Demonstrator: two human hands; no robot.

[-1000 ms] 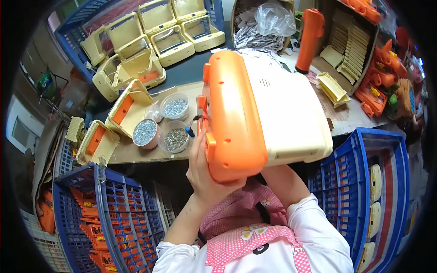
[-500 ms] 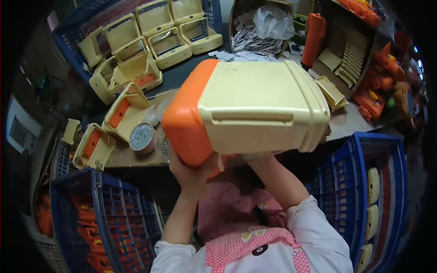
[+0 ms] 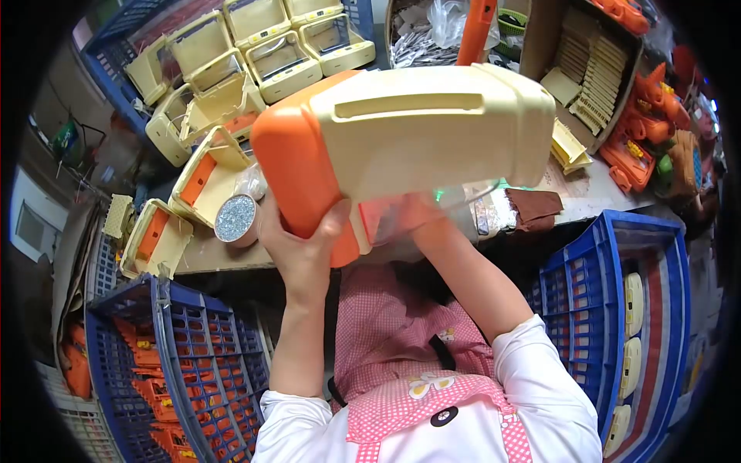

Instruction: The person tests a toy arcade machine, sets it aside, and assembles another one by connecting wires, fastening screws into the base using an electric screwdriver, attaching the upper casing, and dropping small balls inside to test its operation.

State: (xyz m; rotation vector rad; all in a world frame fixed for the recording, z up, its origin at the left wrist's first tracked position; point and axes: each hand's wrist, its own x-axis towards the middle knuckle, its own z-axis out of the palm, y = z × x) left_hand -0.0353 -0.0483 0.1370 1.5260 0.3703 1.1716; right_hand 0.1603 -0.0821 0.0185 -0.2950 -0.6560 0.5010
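Note:
A large cream and orange plastic housing (image 3: 432, 139) is held up over the front of the workbench, its slotted cream side facing me. My left hand (image 3: 305, 243) grips the lower part of its orange end, thumb on the near face. My right hand (image 3: 421, 212) reaches underneath, beside a clear part of the housing; its fingers are blurred and partly hidden, and I cannot make out what they hold. Left of the housing stands a tub of small metal screws (image 3: 235, 218), near cream shells with orange insides (image 3: 202, 181).
A blue crate of cream housings (image 3: 108, 73) stands at the back left. Blue crates flank me, one with orange parts (image 3: 208, 355), one with cream parts (image 3: 610, 309). An orange electric screwdriver (image 3: 476, 31) hangs near a cardboard box of cream pieces (image 3: 540, 46).
The housing has turned from its orange and top faces to show its slotted side and clear underside. My left hand has moved left with it; my right hand has come into view beneath.

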